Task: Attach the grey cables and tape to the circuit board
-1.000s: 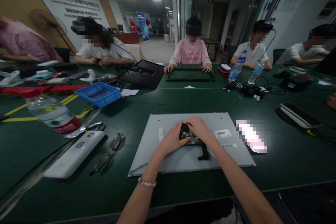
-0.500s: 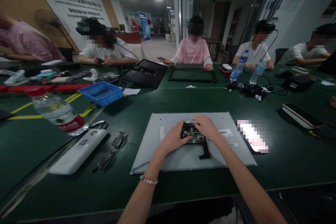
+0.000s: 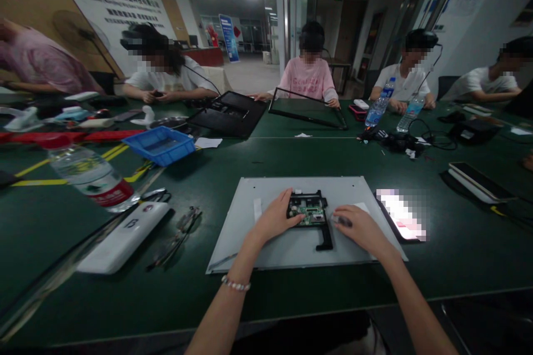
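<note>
A black plastic frame carrying a green circuit board (image 3: 308, 214) lies on a light grey flat panel (image 3: 283, 252). My left hand (image 3: 278, 215) is closed on the frame's left side, with the thumb over the board's lower left corner and the fingers at its upper edge. Just right of the frame, my right hand (image 3: 360, 226) is closed over the panel, apart from the board. At its fingertips shows a small dark and silvery piece (image 3: 342, 221), too blurred to name.
A phone with a lit screen (image 3: 402, 216) lies right of the panel. To the left are a white power bank (image 3: 125, 238), a bundle of thin wires (image 3: 177, 238), a water bottle (image 3: 94, 177) and a blue tray (image 3: 160, 147). Across the table, a person holds a black bezel (image 3: 308, 117).
My right hand has come off the board's upper right corner and moved right and down, with a small piece at its fingertips. My left hand stays. The person opposite has tilted up the bezel.
</note>
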Demonstrator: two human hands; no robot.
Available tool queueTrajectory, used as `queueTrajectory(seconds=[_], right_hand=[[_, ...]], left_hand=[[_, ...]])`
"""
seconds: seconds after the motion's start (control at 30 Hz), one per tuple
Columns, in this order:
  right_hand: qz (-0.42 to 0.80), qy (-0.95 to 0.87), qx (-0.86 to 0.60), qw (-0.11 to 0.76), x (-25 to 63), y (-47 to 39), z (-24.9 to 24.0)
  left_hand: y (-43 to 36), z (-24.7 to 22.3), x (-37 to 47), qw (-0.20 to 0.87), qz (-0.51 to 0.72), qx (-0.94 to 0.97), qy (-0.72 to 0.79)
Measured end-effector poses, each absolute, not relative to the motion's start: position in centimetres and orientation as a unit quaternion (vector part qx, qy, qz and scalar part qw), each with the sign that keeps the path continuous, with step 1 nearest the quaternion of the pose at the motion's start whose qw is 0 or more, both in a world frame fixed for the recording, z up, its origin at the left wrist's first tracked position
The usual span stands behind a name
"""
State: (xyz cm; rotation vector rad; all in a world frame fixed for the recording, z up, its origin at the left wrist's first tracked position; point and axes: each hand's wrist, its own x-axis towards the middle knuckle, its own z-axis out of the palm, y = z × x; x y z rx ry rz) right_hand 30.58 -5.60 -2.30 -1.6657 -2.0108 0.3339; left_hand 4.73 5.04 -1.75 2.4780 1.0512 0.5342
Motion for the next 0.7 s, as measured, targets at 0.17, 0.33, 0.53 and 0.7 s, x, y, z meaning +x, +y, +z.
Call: queueTrajectory(seconds=[0.17,0.33,0.53,0.7], right_hand=[[0.085,-0.744,-0.612,0.255,30.2,-5.8,-3.1],[0.051,-0.707,-0.652,0.269,29.5,-6.0,-3.1],[0.029,-0.635,-0.726,0.262,26.5,-6.0,-2.4],[0.033,-0.614,-0.737,0.279,24.7,-5.5,-2.3]], left_hand=[[5.1,-1.7,4.7,0.199,0.191,0.886,0.373],[5.1,-1.7,4.7,0.201,0.19,0.885,0.375],[5.1,-1.9,4.8,0.193,0.188,0.885,0.379],[5.0,-1.9,4.7,0.193,0.191,0.886,0.376]])
